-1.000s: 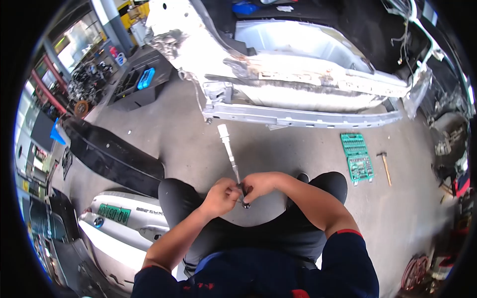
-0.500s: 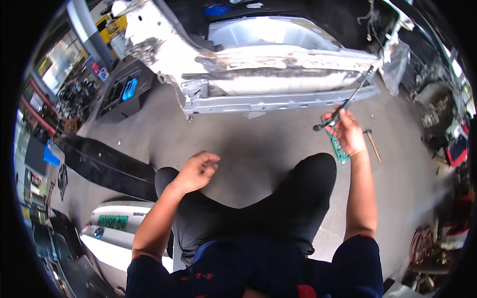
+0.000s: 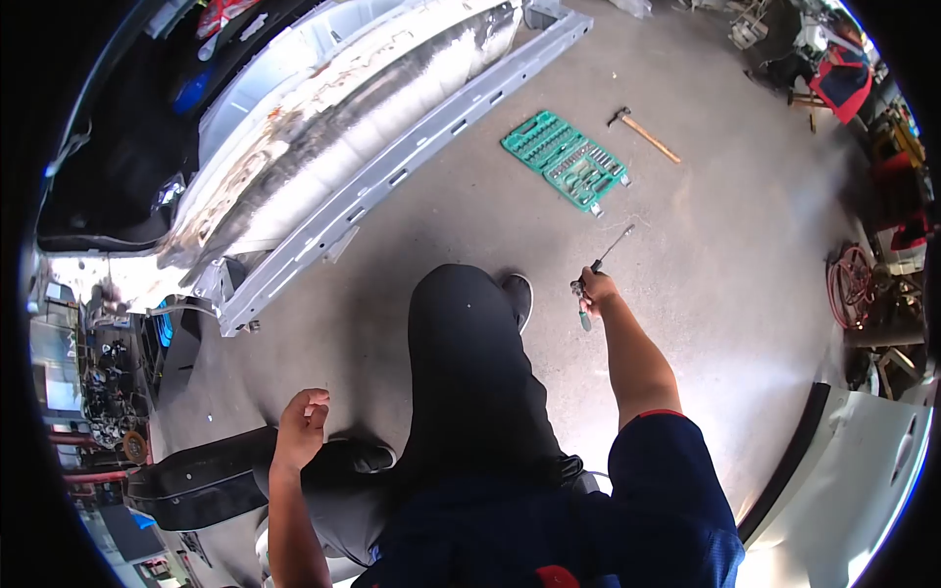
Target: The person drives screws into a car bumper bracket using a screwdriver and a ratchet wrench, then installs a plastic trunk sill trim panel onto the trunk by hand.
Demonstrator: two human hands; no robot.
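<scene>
My right hand [image 3: 598,289] is wrapped round a tool with a thin metal shaft [image 3: 617,246] that points up and away. A green handle end [image 3: 585,320] sticks out below the same hand. Beyond it on the floor lies an open green socket set case [image 3: 566,159]. A hammer [image 3: 649,135] with a wooden handle rests to the right of the case. My left hand [image 3: 302,429] is raised at the lower left, touching nothing, its fingers bent but apart.
A stripped car body with a long grey metal beam [image 3: 402,171] fills the upper left. A black bumper part [image 3: 211,475] lies at the lower left. A pale panel [image 3: 853,480] stands at the lower right, below a coiled red hose [image 3: 851,284].
The view has turned right. My hands have parted, and the long tool has gone from between them into my right hand, which is now held out to the right, nearer the green case.
</scene>
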